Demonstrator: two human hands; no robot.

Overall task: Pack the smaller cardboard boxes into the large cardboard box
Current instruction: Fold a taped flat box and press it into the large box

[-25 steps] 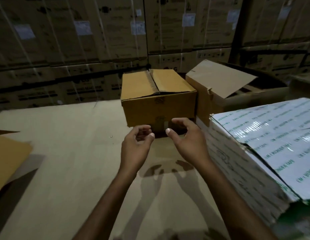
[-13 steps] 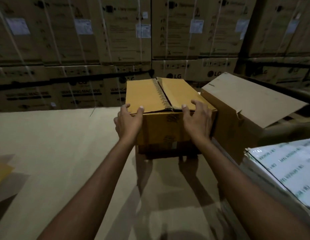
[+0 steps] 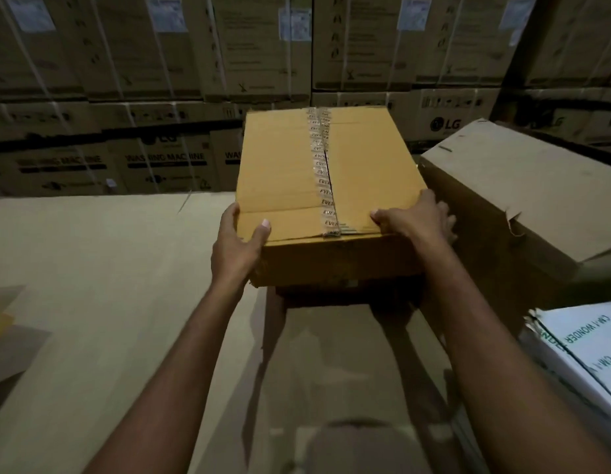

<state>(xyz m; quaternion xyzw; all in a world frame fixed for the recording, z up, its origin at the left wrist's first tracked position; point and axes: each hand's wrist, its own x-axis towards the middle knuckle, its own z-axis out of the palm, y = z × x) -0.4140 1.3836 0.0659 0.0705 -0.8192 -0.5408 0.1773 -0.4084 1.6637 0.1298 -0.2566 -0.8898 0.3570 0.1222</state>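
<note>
Now: left hand (image 3: pixel 237 248) grips near-left corner of small taped box (image 3: pixel 287 179), thumb on top, fingers down side. Box over middle of cardboard-covered surface (image 3: pixel 109 285), seemingly lifted, shadow beneath. Right hand (image 3: pixel 413 220) wraps near-right corner, thumb on top, fingers curled round side. Advice: carry level, even pressure. Large box (image 3: pixel 502 186) just right, flap hanging outward; opening hidden. Lift above flap, avoid snagging. White carton (image 3: pixel 577 354) at near right: mind elbow.

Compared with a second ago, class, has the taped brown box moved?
Yes. The taped brown box has risen off the cardboard surface beside the large box; the left hand and right hand now grip its near corners.
</note>
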